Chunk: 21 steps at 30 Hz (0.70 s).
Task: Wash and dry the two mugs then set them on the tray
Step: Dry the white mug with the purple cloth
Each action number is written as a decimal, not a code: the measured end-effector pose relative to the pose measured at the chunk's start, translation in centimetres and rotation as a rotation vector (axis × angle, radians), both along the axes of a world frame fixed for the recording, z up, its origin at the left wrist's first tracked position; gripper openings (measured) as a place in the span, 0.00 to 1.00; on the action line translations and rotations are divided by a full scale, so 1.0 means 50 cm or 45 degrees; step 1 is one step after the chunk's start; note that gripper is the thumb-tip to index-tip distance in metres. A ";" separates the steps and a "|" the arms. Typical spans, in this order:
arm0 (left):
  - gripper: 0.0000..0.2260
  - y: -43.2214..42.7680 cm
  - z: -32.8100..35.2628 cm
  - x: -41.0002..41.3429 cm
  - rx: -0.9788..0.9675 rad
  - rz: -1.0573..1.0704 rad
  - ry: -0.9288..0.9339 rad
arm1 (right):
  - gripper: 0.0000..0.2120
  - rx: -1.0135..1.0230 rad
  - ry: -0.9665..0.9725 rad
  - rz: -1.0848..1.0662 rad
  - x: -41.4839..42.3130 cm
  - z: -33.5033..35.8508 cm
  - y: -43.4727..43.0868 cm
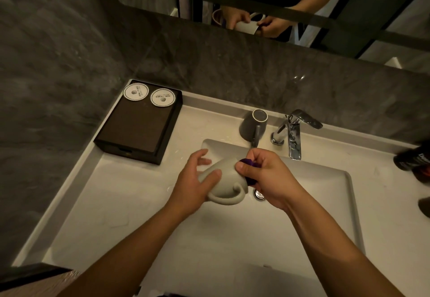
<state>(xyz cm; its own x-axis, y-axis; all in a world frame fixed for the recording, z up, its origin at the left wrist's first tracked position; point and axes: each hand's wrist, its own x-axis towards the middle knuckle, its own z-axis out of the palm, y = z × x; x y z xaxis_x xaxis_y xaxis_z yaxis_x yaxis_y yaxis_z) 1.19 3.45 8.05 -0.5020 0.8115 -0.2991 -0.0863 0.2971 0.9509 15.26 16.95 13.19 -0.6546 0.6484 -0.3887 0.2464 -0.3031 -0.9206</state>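
White mug (223, 180) lies on its side at the centre of the frame, over the sink (302, 203). The left hand (195, 187) grips its body; the right hand (267, 178) pinches a purple cloth (252, 181) at its mouth. Above, a grey mug (252, 125) stands upside down on the tabletop (111, 192), just left of the faucet (293, 133). A dark tray (137, 129) with two round white discs sits upper left. A dark bottle (414, 159) stands at the right edge.

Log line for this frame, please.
left hand: holds white mug over sink | right hand: pinches purple cloth at its mouth | grey mug: inverted beside faucet | tray: no mugs yet
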 end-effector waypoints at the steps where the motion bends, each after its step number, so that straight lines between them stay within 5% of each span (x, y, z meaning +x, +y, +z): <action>1: 0.36 0.005 0.000 -0.010 -0.090 0.002 -0.271 | 0.15 0.079 -0.016 0.022 -0.001 -0.001 -0.005; 4: 0.37 -0.001 0.001 -0.046 -0.273 -0.241 -0.958 | 0.13 0.236 -0.058 0.150 0.001 0.002 -0.016; 8: 0.41 -0.020 0.008 -0.059 -0.270 -0.555 -1.186 | 0.13 0.240 -0.037 0.329 0.004 0.011 -0.017; 13: 0.40 -0.014 -0.005 -0.044 -0.103 -0.408 -1.015 | 0.15 0.209 -0.067 0.308 -0.004 0.010 -0.005; 16: 0.33 -0.011 -0.011 -0.040 -0.052 -0.399 -0.797 | 0.15 0.200 -0.075 0.310 -0.004 0.013 -0.003; 21: 0.35 -0.005 -0.003 -0.041 -0.100 -0.441 -0.388 | 0.14 0.173 -0.093 0.290 -0.004 0.005 -0.005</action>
<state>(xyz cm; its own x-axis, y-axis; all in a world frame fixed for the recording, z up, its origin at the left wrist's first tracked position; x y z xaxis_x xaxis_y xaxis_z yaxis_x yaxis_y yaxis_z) -0.87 3.18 7.92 -0.0856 0.8847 -0.4581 -0.2411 0.4278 0.8711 15.06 16.68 13.45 -0.7631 0.5371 -0.3594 0.3611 -0.1068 -0.9264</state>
